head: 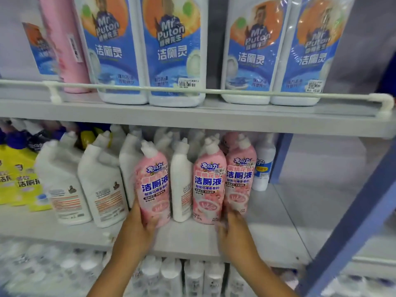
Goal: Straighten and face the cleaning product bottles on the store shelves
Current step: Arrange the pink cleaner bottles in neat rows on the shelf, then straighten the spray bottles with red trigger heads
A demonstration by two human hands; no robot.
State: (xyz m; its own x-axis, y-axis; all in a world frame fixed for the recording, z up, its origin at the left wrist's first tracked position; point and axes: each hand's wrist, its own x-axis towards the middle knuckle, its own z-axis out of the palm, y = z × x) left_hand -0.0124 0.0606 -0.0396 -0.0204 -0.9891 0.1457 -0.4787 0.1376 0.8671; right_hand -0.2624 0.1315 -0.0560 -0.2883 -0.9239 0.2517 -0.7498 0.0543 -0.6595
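On the middle shelf (192, 239) stand three pink toilet-cleaner bottles with white caps, labels facing front. My left hand (139, 226) grips the leftmost pink bottle (153, 187) at its base, thumb across the front; this bottle leans slightly left. A white bottle (182, 185) stands between it and the middle pink bottle (209, 187). My right hand (233, 230), blurred, reaches the foot of the right pink bottle (241, 181) with its fingers stretched and the thumb spread under the middle one.
White bottles (100, 185) turned back-label-out stand left of the pink ones, with yellow packs (19, 179) further left. A small white-and-blue bottle (263, 166) stands at the right. Large blue-labelled bottles (173, 50) fill the upper shelf behind a rail (214, 92). A blue upright (353, 221) borders the right.
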